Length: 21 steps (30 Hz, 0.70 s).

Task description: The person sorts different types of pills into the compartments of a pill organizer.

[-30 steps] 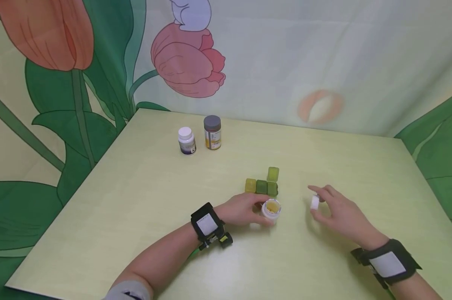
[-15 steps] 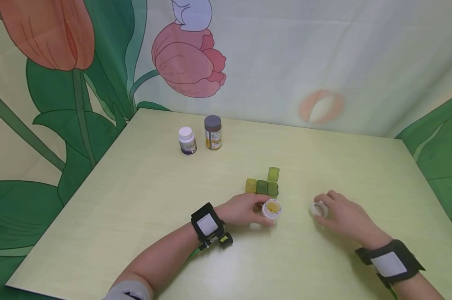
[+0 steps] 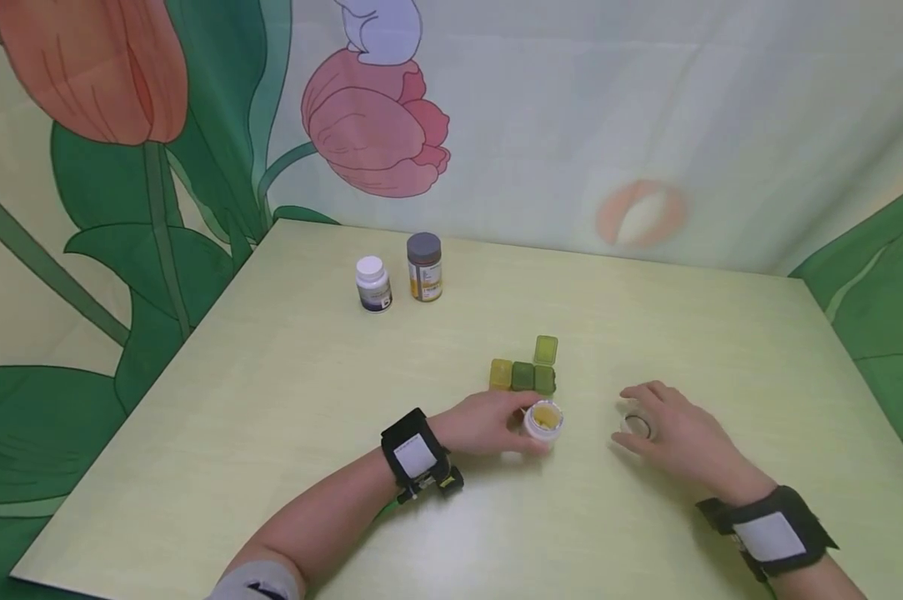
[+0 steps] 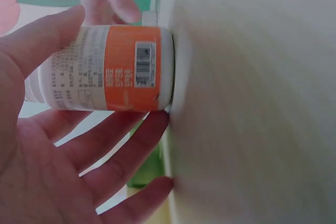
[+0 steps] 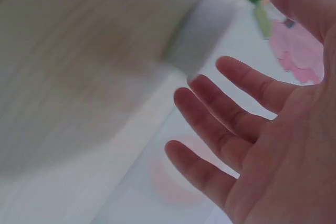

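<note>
White plastic with an orange band near its base, the bottle (image 4: pixel 118 69) stands upright on the table (image 3: pixel 301 417), its long axis vertical and its mouth uncovered, yellow contents showing inside. The left hand (image 3: pixel 489 422) grips it from the left, thumb on the near side and fingers on the far side.

The relation that counts seems to be the one between that mouth and the green pill box (image 3: pixel 523 377), which lies just beyond it on the far side, running left to right. The box's right-hand lid (image 3: pixel 546 350) is folded back to the far side, and the compartment it belongs to sits almost straight beyond the bottle. The left hand is much the nearer to both.

Off to the right, well apart from the bottle, the white cap (image 3: pixel 637 426) rests on the table with its hollow side up. The right hand (image 3: pixel 679 433) holds nothing, its thumb and fingers spread around the cap; whether a fingertip brushes it cannot be told.

Farther back on the left, a small white-capped bottle (image 3: pixel 373 285) and a dark-capped bottle (image 3: pixel 424 268) stand side by side.
</note>
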### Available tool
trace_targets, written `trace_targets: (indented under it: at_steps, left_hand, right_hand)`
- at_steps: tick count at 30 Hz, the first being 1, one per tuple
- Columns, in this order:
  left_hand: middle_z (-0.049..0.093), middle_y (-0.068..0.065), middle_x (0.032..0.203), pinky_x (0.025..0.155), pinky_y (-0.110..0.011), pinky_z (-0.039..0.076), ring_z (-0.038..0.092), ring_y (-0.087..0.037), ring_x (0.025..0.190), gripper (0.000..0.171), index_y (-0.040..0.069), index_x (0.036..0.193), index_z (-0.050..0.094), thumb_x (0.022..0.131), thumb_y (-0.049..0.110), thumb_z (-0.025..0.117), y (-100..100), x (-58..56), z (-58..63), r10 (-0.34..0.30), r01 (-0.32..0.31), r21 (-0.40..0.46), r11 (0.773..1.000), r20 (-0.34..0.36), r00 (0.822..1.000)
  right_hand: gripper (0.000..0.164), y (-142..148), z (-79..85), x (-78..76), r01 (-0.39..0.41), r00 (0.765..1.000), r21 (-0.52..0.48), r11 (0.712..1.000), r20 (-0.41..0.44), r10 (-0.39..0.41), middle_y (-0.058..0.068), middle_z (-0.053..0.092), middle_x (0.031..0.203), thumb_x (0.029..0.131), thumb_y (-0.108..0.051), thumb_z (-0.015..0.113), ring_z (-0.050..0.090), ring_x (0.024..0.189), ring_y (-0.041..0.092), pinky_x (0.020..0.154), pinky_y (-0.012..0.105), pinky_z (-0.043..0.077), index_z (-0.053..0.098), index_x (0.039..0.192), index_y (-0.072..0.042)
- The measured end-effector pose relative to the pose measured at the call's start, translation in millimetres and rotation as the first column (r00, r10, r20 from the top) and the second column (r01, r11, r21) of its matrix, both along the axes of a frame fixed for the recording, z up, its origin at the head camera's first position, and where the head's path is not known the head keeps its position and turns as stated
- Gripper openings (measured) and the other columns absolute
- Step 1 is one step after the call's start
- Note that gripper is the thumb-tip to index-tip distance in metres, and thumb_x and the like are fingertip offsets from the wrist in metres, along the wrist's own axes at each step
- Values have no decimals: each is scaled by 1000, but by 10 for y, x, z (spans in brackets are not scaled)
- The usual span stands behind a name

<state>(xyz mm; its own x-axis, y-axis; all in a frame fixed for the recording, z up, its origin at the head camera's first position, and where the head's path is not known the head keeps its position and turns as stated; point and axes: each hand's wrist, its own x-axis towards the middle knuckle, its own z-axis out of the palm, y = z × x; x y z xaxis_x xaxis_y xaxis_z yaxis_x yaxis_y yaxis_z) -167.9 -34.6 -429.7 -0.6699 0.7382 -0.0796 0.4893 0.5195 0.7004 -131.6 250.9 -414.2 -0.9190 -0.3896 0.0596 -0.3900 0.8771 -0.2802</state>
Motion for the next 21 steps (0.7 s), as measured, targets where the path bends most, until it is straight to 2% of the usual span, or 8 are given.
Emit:
trace_targets:
  at_steps: [4,7,9,13,17,21]
  left_hand:
    - [62,14,106,81,-23,46,56,-3,95,60,20,134,54,85,48,73,-28,-11,63,-18,16,-56,998,-20,1000]
    - [61,13,113,86,-27,46,55,-5,104,66,23,134,53,80,56,73,-100,-47,156,-10,10,-84,996,-2,1000]
    - [61,11,116,89,-30,45,54,-6,107,68,23,135,53,80,57,73,-173,-97,226,-4,6,-80,997,21,1000]
    - [60,3,123,93,-35,45,54,-11,112,65,16,136,52,84,49,73,-293,-240,347,25,-23,-32,999,47,999]
    - [60,-4,128,96,-38,44,54,-17,117,62,12,137,51,88,44,71,-273,-401,360,79,-81,-44,996,-43,996]
    - [57,-8,133,97,-37,44,53,-21,121,63,11,138,51,87,44,71,-173,-543,277,84,-107,-141,984,-160,984]
  right_hand:
    - [57,-197,40,34,-51,996,-148,988,62,61,13,57,123,84,-30,77,59,102,30,78,48,52,54,129,-4]
    - [59,-351,28,35,-113,983,-230,967,114,142,9,56,127,85,-32,76,59,108,28,84,47,51,51,133,-7]
    - [62,-434,2,24,-151,966,-302,941,159,206,6,56,129,85,-33,76,57,113,26,90,47,49,49,135,-8]
    - [65,-537,-73,-13,-183,922,-424,887,240,305,-2,55,129,86,-33,76,53,117,22,97,47,43,45,139,-13]
    - [67,-584,-133,-40,-161,896,-476,865,297,330,-6,55,125,86,-37,74,52,117,21,99,51,40,42,140,-14]
    - [68,-643,-127,-59,-156,881,-496,854,321,348,-5,55,125,86,-41,73,52,115,19,98,49,41,43,140,-12]
